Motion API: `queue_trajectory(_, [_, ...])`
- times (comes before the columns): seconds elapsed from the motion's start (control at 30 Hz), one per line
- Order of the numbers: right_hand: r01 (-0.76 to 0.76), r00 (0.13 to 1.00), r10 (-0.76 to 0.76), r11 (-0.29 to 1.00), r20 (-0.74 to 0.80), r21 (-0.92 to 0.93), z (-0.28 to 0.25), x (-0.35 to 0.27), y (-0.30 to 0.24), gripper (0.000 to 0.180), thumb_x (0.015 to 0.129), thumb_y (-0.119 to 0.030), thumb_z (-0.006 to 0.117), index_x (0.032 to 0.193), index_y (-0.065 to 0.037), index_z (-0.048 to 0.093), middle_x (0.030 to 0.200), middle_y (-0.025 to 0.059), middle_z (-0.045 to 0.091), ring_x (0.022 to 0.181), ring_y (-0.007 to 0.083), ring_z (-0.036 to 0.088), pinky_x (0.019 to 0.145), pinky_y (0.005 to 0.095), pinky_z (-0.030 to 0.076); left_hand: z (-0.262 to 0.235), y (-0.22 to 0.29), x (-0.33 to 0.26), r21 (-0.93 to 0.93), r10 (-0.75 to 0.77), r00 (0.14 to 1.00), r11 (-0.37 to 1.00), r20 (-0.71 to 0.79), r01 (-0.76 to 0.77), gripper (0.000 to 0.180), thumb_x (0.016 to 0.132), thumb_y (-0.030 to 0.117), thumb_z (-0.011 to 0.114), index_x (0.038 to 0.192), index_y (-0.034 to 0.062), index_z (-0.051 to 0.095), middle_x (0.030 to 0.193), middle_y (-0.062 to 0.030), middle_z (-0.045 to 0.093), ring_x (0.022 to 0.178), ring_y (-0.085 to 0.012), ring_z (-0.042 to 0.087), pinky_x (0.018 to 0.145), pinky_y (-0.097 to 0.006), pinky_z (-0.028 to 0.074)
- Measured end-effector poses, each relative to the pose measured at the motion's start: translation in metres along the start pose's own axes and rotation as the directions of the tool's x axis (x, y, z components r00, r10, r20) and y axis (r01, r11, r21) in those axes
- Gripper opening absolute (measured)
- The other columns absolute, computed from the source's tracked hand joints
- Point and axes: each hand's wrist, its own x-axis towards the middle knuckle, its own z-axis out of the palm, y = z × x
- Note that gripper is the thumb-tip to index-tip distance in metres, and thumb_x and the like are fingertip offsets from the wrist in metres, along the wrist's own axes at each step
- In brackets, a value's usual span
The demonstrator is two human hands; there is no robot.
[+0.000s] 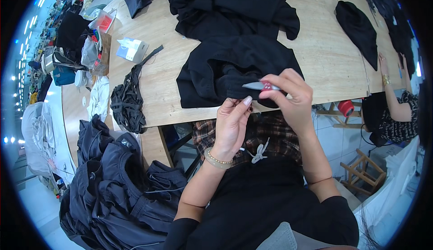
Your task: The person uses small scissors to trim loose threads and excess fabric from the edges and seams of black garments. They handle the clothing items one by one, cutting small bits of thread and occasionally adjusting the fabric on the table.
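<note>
Black garment (pixel 234 69) lies bunched at near table (pixel 153 87) edge; soft, light, floppy. Left hand (pixel 232 123) pinches hem, best hold there. Right hand (pixel 288 94) grip closed round small snips (pixel 259 86).

A garment workshop: dark clothes (pixel 234 6) heaped on a long wooden counter (pixel 324 51), more bundles (pixel 117 191) at seven o'clock (another worker (pixel 397 110) at three).

Single head cam, fisheye, looks steeply down, close over wooden table (pixel 324 56) edge & lap.
</note>
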Motion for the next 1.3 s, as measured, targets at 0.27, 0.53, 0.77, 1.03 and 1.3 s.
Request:
queue_trajectory(0.27, [0.067, 0.997, -0.071, 0.981, -0.014, -0.18, 0.0, -0.001, -0.001, 0.031, 0.068, -0.019, 0.086, 0.093, -0.003, 0.075, 0.074, 0.0034, 0.061, 0.067, 0.0198, 0.05, 0.059, 0.0316, 0.043, 0.007, 0.003, 0.0, -0.023, -0.005, 1.0, 1.0, 0.001, 0.005, 0.014, 0.099, 0.004, 0.063, 0.11, 0.0097, 0.07, 0.11, 0.001, 0.069, 0.101, -0.0074, 0.061, 0.093, -0.028, 0.046])
queue_trajectory(0.53, [0.074, 0.997, -0.074, 0.98, 0.003, -0.187, 0.002, 0.001, -0.002, 0.03, 0.07, -0.014, 0.084, 0.096, -0.002, 0.076, 0.075, 0.0047, 0.061, 0.07, 0.019, 0.053, 0.062, 0.0312, 0.043, 0.005, 0.001, 0.0, -0.058, -0.026, 0.999, 0.998, 0.02, 0.027, 0.014, 0.099, 0.004, 0.062, 0.111, 0.0085, 0.07, 0.108, 0.0009, 0.07, 0.099, -0.0086, 0.061, 0.092, -0.028, 0.047])
queue_trajectory(0.77, [0.099, 0.995, -0.101, 0.981, -0.003, -0.169, 0.005, 0.003, 0.003, 0.029, 0.068, -0.015, 0.085, 0.09, -0.003, 0.072, 0.075, 0.0036, 0.059, 0.067, 0.0206, 0.05, 0.059, 0.0321, 0.042, 0.008, 0.003, 0.0, -0.052, -0.037, 0.999, 0.998, 0.008, 0.037, 0.014, 0.1, 0.004, 0.061, 0.11, 0.0068, 0.07, 0.108, -0.0004, 0.07, 0.099, -0.0089, 0.061, 0.092, -0.029, 0.047])
queue_trajectory(1.03, [-0.339, 0.941, 0.339, 0.941, 0.007, 0.011, 0.009, -0.004, 0.024, 0.027, 0.095, -0.024, 0.069, 0.112, -0.004, 0.062, 0.094, 0.0068, 0.065, 0.083, 0.0215, 0.054, 0.084, 0.0369, 0.044, -0.005, 0.003, 0.009, 0.021, -0.036, 0.985, 0.999, -0.171, 0.04, 0.004, 0.099, 0.008, 0.066, 0.096, 0.005, 0.065, 0.092, -0.0026, 0.068, 0.087, -0.0092, 0.063, 0.083, -0.024, 0.052])
queue_trajectory(1.3, [-0.036, 0.997, 0.03, 0.995, 0.068, 0.088, 0.048, -0.024, 0.04, 0.024, 0.077, 0.002, 0.074, 0.099, 0.001, 0.066, 0.09, 0.0109, 0.066, 0.08, 0.017, 0.067, 0.071, 0.0278, 0.053, -0.005, -0.005, 0.01, -0.031, -0.097, 0.974, 0.995, -0.204, 0.092, 0.006, 0.099, 0.01, 0.064, 0.099, 0.0042, 0.065, 0.097, -0.0055, 0.068, 0.093, -0.0126, 0.065, 0.087, -0.027, 0.054])
